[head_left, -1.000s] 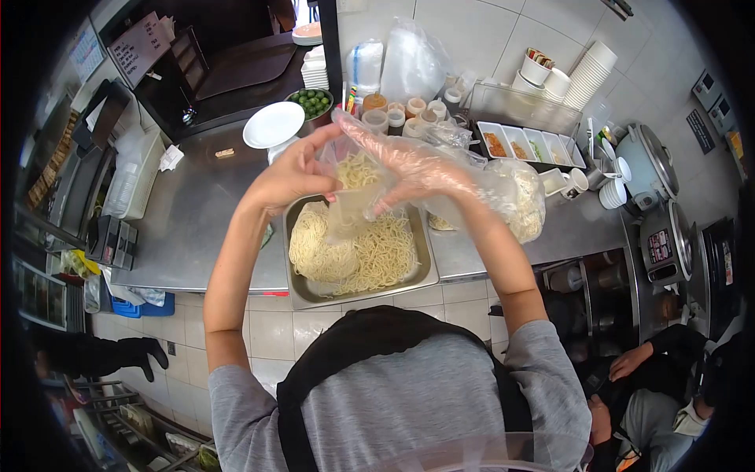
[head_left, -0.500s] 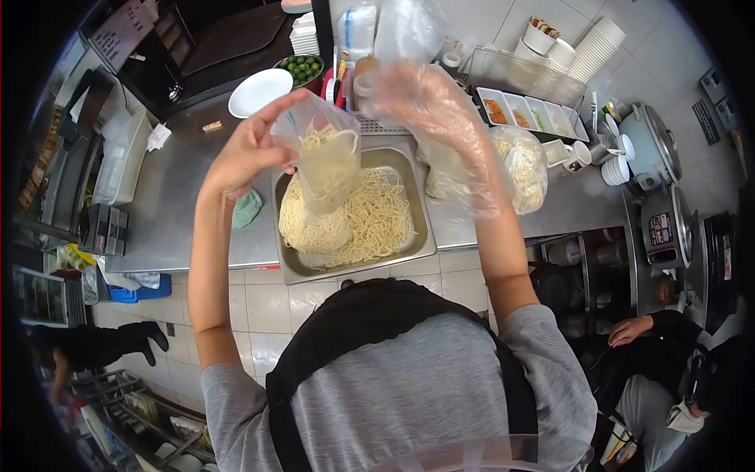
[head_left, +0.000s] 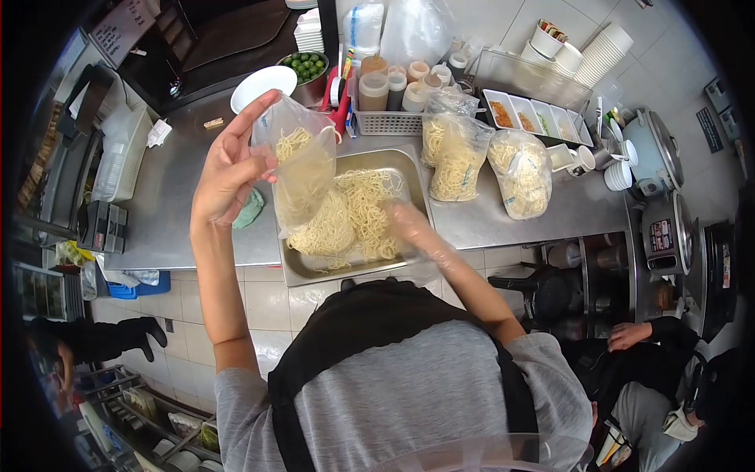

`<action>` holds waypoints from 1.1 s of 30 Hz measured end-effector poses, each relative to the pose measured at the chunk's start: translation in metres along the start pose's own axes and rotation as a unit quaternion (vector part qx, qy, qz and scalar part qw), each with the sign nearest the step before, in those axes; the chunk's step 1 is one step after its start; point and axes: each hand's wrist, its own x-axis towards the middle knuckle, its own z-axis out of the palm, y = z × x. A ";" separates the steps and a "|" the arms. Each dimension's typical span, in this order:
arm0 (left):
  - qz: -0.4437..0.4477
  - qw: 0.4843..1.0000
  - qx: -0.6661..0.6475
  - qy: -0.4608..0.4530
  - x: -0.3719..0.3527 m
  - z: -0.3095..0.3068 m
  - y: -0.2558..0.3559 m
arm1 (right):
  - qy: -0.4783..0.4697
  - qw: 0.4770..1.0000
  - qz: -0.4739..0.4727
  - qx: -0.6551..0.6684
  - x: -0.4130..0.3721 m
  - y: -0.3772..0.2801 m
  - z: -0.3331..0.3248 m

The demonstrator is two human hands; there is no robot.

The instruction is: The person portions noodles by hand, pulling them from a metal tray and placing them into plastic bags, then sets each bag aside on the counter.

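Note:
My left hand [head_left: 234,169] pinches the upper side of a clear plastic bag [head_left: 308,177] and holds it up over the left part of a steel tray [head_left: 295,271]. Some noodles show inside the bag. Below it, a large mound of pale noodles [head_left: 326,224] fills much of the tray. My right hand [head_left: 409,226], in a clear plastic glove, reaches into the noodles at the tray's right side. Motion blurs it and its fingers are hidden, so I cannot tell whether they grip any noodles.
Bags of noodles [head_left: 456,169] lie right of the tray, another bag [head_left: 521,173] beside them. Behind are a basket [head_left: 389,123] of sauce bottles, a bowl of green limes [head_left: 304,67], a white plate [head_left: 263,89] and a topping rack [head_left: 539,118]. A seated person [head_left: 645,377] is at lower right.
My right hand has come down from above the sauce bottles into the noodles in the tray. My left hand has shifted slightly left with the bag, which now hangs tilted.

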 end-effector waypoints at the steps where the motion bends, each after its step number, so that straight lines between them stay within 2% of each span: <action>1: 0.000 1.000 -0.003 -0.006 0.000 -0.002 0.000 | -0.004 0.998 0.003 0.065 0.001 -0.009 -0.024; 2: 0.000 1.000 -0.007 -0.012 -0.001 -0.006 -0.001 | -0.009 0.991 0.007 0.131 0.001 -0.019 -0.047; 5: -0.013 1.000 -0.011 -0.013 -0.001 -0.005 -0.004 | -0.016 0.975 -0.035 0.219 0.005 -0.042 -0.100; 8: -0.026 0.998 -0.033 -0.037 0.000 -0.009 -0.010 | 0.031 0.989 -0.069 0.130 0.009 -0.060 -0.127; 11: -0.026 0.998 -0.036 -0.053 0.001 -0.013 -0.011 | -0.016 0.977 -0.043 0.208 0.007 -0.099 -0.171; 12: -0.027 0.998 -0.033 -0.055 0.000 -0.013 -0.011 | -0.011 0.960 -0.085 0.266 0.009 -0.097 -0.175; 15: -0.033 0.998 -0.014 -0.050 0.000 -0.013 -0.008 | 0.055 0.950 -0.185 0.247 0.017 -0.102 -0.187; 16: -0.032 0.998 -0.012 -0.051 0.000 -0.013 -0.007 | 0.072 0.957 -0.204 0.194 0.020 -0.107 -0.194; 19: -0.035 0.998 -0.002 -0.043 0.000 -0.014 -0.004 | 0.062 0.959 -0.155 0.230 0.024 -0.130 -0.216; 20: -0.036 0.999 0.004 -0.035 0.000 -0.011 -0.003 | 0.063 0.936 -0.169 0.302 0.029 -0.129 -0.219; 23: -0.044 0.998 0.016 -0.035 0.002 -0.008 -0.001 | 0.057 0.909 -0.217 0.352 0.037 -0.146 -0.253; 25: -0.049 0.998 0.022 -0.041 0.004 -0.007 0.000 | 0.077 0.871 -0.271 0.403 0.037 -0.166 -0.271; 29: -0.055 0.996 0.019 -0.062 0.012 -0.009 -0.003 | 0.150 0.873 -0.289 0.363 0.046 -0.190 -0.307; 33: -0.069 0.994 0.023 -0.079 0.019 -0.006 -0.004 | 0.174 0.862 -0.313 0.358 0.055 -0.207 -0.322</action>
